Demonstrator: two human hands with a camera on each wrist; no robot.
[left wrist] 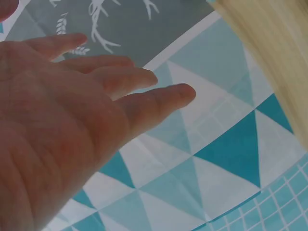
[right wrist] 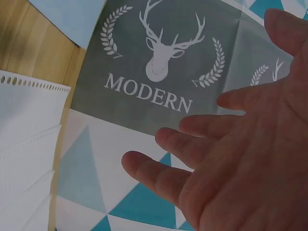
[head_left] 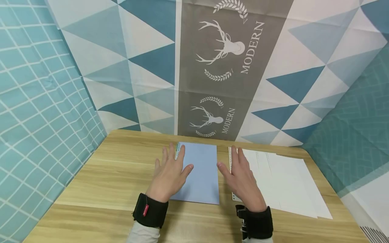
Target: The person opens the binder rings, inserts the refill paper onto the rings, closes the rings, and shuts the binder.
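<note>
A blue-covered binder notebook [head_left: 200, 172] with rings [head_left: 178, 148] along its left edge lies on the wooden table. My left hand [head_left: 168, 172] hovers over its left side, fingers spread and holding nothing. To the right, several loose white sheets of hole-punched paper [head_left: 282, 182] lie fanned and overlapping. Above their left edge is my right hand [head_left: 243, 177], fingers extended, also holding nothing. The left wrist view shows the left palm [left wrist: 62, 120] with straight fingers. In the right wrist view the right hand [right wrist: 231, 139] is spread, with the punched paper edges [right wrist: 33, 86] at left.
The wooden table [head_left: 121, 168] extends left of the notebook and along the front. A patterned cloth backdrop [head_left: 212, 84] rises behind the table's far edge. Blue-green cloths [head_left: 45, 84] hang on both sides. Black bands [head_left: 150, 211] wrap both wrists.
</note>
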